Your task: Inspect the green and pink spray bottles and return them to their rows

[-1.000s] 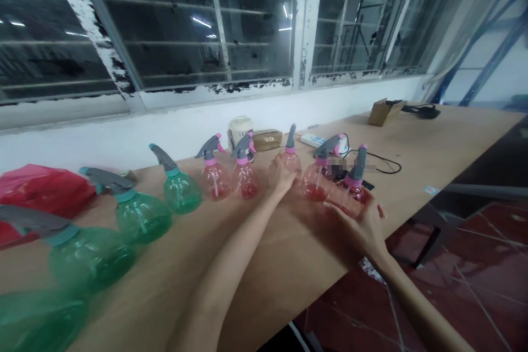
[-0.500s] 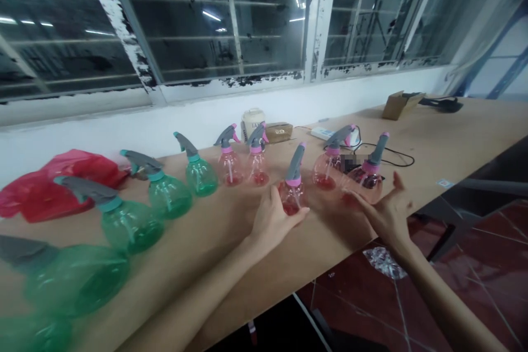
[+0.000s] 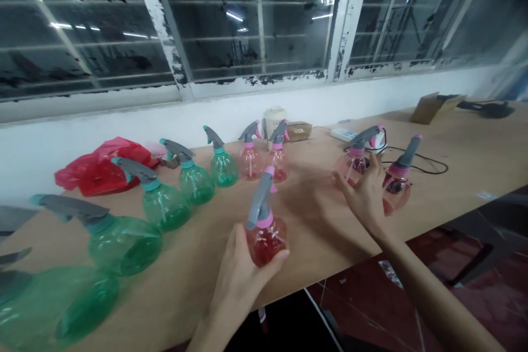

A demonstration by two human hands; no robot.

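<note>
My left hand (image 3: 243, 269) is wrapped round a spray bottle with red liquid and a pink collar (image 3: 267, 239), which leans a little near the table's front edge. My right hand (image 3: 365, 192) has its thumb and fingers spread on either side of another pink spray bottle (image 3: 350, 164); whether they touch it I cannot tell. Just right of that hand stands a third pink bottle (image 3: 398, 190). Two more pink bottles, one at the left (image 3: 249, 159) and one at the right (image 3: 279, 162), stand close together farther back. Several green spray bottles (image 3: 165, 206) line the left side.
A crumpled red plastic bag (image 3: 109, 168) lies at the back left. Along the wall are a white container (image 3: 273, 120), a brown package (image 3: 299, 131) and a white power strip (image 3: 342, 133) with a black cable. An open cardboard box (image 3: 429, 109) stands at the far right.
My left hand has brought its pink bottle nearer and to the left. My right hand has shifted from the rightmost pink bottle to the one beside it. The view has turned slightly left.
</note>
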